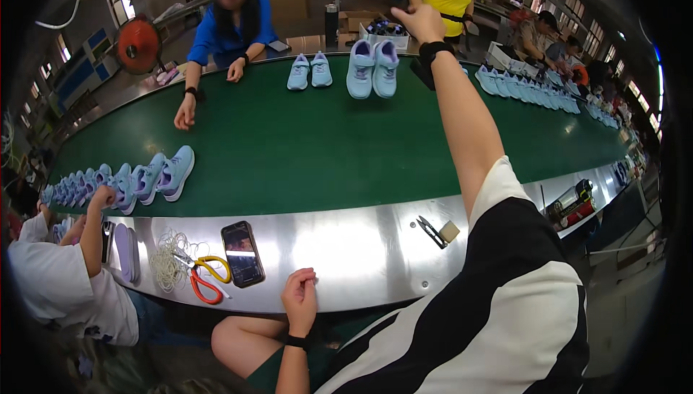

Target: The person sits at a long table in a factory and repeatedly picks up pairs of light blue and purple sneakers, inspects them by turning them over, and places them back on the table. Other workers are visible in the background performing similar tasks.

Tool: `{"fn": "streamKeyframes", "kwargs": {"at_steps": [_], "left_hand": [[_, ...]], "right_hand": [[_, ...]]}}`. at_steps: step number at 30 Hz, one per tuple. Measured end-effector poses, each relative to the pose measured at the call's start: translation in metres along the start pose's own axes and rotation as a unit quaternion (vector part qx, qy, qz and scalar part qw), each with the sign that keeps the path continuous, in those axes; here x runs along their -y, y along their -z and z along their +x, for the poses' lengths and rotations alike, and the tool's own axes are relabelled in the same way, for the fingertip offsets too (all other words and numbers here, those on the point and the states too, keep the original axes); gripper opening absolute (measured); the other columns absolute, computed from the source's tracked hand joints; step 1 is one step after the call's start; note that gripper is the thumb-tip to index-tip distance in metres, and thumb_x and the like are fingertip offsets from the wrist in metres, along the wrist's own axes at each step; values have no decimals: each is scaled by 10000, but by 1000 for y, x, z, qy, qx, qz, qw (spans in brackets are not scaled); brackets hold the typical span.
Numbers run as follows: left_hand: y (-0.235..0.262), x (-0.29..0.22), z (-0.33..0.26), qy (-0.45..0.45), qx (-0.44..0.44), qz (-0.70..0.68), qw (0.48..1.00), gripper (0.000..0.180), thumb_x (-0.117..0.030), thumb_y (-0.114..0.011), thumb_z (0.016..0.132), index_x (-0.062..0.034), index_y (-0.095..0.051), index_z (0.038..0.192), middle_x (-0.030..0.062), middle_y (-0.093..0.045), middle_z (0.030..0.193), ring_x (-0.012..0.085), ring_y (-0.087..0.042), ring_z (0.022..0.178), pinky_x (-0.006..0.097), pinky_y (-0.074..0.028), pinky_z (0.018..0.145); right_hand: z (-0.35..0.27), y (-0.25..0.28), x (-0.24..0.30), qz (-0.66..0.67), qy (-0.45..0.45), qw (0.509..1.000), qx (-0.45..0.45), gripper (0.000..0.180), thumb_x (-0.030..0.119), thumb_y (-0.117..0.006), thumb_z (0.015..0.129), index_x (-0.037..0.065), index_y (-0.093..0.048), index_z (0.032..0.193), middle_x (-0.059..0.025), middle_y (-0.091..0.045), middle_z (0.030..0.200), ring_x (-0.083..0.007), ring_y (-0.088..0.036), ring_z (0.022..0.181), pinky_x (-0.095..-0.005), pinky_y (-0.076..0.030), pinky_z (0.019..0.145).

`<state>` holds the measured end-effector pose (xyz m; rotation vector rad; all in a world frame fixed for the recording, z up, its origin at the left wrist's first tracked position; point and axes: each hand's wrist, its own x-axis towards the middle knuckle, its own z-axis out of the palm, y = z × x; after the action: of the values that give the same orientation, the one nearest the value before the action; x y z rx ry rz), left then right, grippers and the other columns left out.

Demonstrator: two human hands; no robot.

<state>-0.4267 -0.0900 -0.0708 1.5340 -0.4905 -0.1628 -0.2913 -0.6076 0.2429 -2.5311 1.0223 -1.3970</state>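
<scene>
My right arm stretches far across the green conveyor belt. At its end my right hand is open, a finger pointing left, with no thing seen in it. Just below and left of it is a pair of light blue sneakers with lilac linings, side by side near the belt's far edge. My left hand rests at the near edge of the metal table, its fingers curled in with nothing showing in them. Close to it lies a smartphone with its screen lit.
Red-and-yellow-handled scissors, tangled white cord, lilac insoles and thread snips lie on the metal. Another sneaker pair stands farther left. Sneaker rows line both sides. A person in blue sits opposite; another person works at left.
</scene>
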Motion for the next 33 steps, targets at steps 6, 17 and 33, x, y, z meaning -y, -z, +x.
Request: {"fn": "streamKeyframes", "kwargs": {"at_steps": [6,17,33], "left_hand": [[0,3,-6,4,-24,-9,1000,127,86,-554,879,43,-659,939,140,-651,1051,198,-640,943,292,-538,828],[-2,-11,-2,-32,0,51,998,133,67,-570,873,14,-668,945,150,-683,972,260,-672,881,307,-530,774],[-2,-10,-1,-26,4,62,998,166,78,-537,859,18,-670,938,133,-688,1025,209,-680,868,281,-540,755]], "right_hand": [[-136,48,74,269,200,917,218,328,364,-716,843,60,-738,966,-102,-721,889,-235,-690,815,-330,-531,732],[-366,164,98,523,177,775,308,197,145,-838,714,76,-655,691,-7,-623,659,-159,-564,607,-299,-396,600],[-385,232,222,924,0,168,344,437,330,-816,695,182,-420,585,35,-425,554,-149,-352,425,-297,-190,463]]}}
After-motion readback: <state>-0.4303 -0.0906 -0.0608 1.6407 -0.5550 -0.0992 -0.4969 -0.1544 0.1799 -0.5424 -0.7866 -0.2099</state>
